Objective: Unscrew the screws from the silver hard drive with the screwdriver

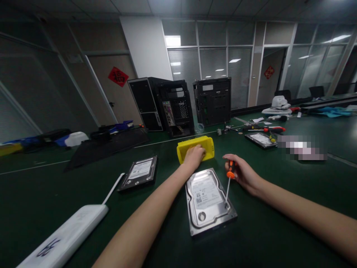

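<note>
A silver hard drive lies label up on the green table in front of me. My right hand is closed round the orange handle of a small screwdriver, whose tip rests on the drive's right side. My left hand reaches forward into a yellow plastic bin just beyond the drive. Its fingers curl over the bin's front edge and into it; what they touch inside is hidden.
A second hard drive lies to the left, a third at right with red-handled tools behind it. Two open computer cases stand at the back. A white router lies near left, a black panel farther left.
</note>
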### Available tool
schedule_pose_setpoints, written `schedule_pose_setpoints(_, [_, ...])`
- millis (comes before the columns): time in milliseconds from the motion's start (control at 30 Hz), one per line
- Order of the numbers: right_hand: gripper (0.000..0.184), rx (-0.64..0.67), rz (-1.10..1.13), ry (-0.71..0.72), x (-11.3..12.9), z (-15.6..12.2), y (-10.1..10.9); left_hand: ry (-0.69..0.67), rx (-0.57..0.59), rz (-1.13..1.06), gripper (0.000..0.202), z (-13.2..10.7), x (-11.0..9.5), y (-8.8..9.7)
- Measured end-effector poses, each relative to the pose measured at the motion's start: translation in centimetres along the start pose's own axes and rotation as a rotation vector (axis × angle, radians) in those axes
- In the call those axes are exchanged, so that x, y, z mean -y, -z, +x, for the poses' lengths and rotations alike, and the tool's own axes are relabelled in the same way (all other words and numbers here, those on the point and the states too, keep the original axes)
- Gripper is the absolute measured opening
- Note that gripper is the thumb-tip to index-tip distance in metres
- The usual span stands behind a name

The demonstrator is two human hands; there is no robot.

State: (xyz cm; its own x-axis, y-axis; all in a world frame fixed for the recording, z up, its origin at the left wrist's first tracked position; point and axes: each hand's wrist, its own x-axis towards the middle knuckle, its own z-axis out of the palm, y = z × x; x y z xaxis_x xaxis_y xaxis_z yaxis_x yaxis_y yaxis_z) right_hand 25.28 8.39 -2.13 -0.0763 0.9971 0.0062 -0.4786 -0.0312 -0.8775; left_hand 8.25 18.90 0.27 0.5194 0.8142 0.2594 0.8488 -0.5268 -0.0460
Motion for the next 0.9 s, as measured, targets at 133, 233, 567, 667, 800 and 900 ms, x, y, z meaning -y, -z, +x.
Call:
schedule_pose_setpoints(133, [0.022, 0.001, 0.002, -0.001, 0.0, 0.0, 0.1, -0.030, -0.012, -0.003, 0.020, -0.4, -0.2, 0.7])
schedule_pose_setpoints(233, [0.021, -0.005, 0.004, -0.008, 0.0, 0.0, 0.1, -0.089, -0.013, -0.023, 0.019, -1.3, -0.5, 1.7])
schedule_pose_setpoints(567, [0.032, -0.061, 0.004, 0.043, -0.5, -0.4, -0.4, -0.085, -0.037, -0.464, 0.023, -11.9, -0.8, 7.9])
schedule_pose_setpoints(667, [0.031, -0.064, -0.034, 0.046, -0.4, -0.8, -0.7, 0.048, -0.023, -0.603, 0.022, -15.0, -0.7, 8.0])
schedule_pose_setpoints(800, [0.028, -0.045, -0.086, 0.037, -0.2, -1.3, -1.0, 0.151, -0.018, -0.617, 0.023, -16.7, -0.3, 6.8])
schedule_pose_setpoints(900, [0.028, -0.035, -0.113, 0.028, -0.1, -1.5, -0.9, 0.182, -0.048, -0.600, 0.024, -16.8, -0.2, 5.9])
